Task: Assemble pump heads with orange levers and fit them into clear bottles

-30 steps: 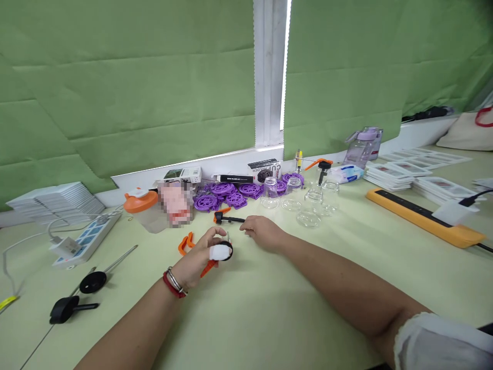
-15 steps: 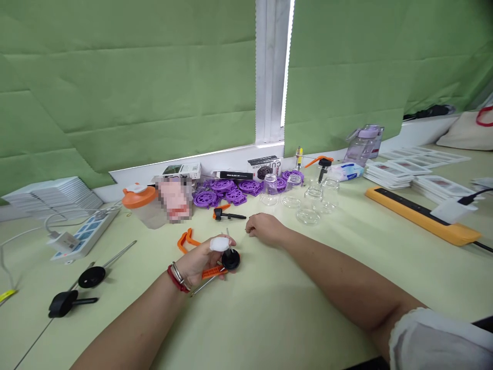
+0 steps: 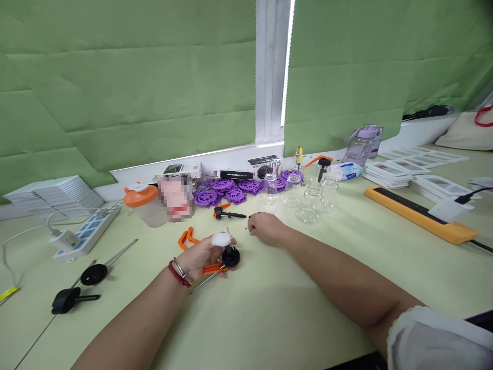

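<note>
My left hand (image 3: 210,256), a white wrap round its thumb, is closed on a black round-based part (image 3: 231,258). An orange ribbed arm (image 3: 214,269) lies against the same hand, and a thin metal rod (image 3: 203,283) sticks out below it. My right hand (image 3: 265,227) rests low on the table with fingers curled down. Tiny dark bits, perhaps screws (image 3: 246,228), lie by its fingertips; whatever it pinches is hidden. Just beyond lies a black-and-orange clamp piece (image 3: 229,213). Orange curved arms (image 3: 187,238) lie behind my left hand.
Purple round plastic parts (image 3: 223,186) and clear glass cups (image 3: 313,195) stand along the back. An orange-lidded shaker (image 3: 141,198) and white power strip (image 3: 88,234) are left, near black discs with rods (image 3: 94,274). A yellow power strip (image 3: 419,215) lies right.
My right hand has shifted very slightly, and small dark bits now show beside its fingertips. The left hand keeps its hold on the black part almost in place.
</note>
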A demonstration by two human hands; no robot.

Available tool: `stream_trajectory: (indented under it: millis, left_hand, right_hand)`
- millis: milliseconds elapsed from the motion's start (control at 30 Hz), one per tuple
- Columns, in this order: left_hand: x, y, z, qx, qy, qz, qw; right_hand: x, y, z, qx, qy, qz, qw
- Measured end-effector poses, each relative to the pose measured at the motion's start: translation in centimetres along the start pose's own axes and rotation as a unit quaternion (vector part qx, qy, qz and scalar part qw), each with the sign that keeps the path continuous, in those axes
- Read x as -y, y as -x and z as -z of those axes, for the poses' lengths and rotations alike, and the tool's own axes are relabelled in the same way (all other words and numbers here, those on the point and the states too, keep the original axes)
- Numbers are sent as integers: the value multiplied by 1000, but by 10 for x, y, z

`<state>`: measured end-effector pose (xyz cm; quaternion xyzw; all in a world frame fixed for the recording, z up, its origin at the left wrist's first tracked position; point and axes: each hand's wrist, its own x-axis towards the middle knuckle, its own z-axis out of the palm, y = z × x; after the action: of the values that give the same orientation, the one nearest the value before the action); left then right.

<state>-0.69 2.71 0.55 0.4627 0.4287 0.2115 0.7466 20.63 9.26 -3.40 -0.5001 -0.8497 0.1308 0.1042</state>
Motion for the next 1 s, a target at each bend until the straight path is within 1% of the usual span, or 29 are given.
stream_trajectory:
  millis: [233,400,467,500,533,567,633,667,700,733,833,1000]
  left_hand:
    - [-3,1,-2,3,-6,8,1000]
    - [-2,-1,0,8,-7,5,1000]
    - [-1,-1,0,7,-8,6,1000]
    - [-2,-1,0,6,-8,6,1000]
    - [-2,-1,0,6,-9,5,1000]
    - [-2,-1,-1,7,-10,4,1000]
    - [-3,0,-2,7,-13,4,1000]
    - [-3,0,-2,7,-13,3,1000]
    - [-3,0,-2,6,-13,2,1000]
    - [-3,1,-2,5,-12,2,1000]
    - [-3,0,-2,5,-5,2,1000]
    - [-4,0,-2,13,-7,1,1000]
  right_hand:
    - [10,7,3,28,-26,-3,999]
    - [14,10,3,3,-50,5,999]
    - [17,11,4,-14,-93,6,996]
    - [19,10,4,-17,-145,5,989]
    - [21,10,4,-14,-218,3,976]
    - [23,11,5,-8,-302,-1,953]
    - [28,11,6,17,-457,-10,889]
    - [30,12,7,31,-505,-10,863]
    - [32,13,8,43,-536,-5,843]
    - [33,14,9,53,-555,3,830]
    - [36,16,10,74,-580,26,811]
    - [40,19,15,82,-591,22,802]
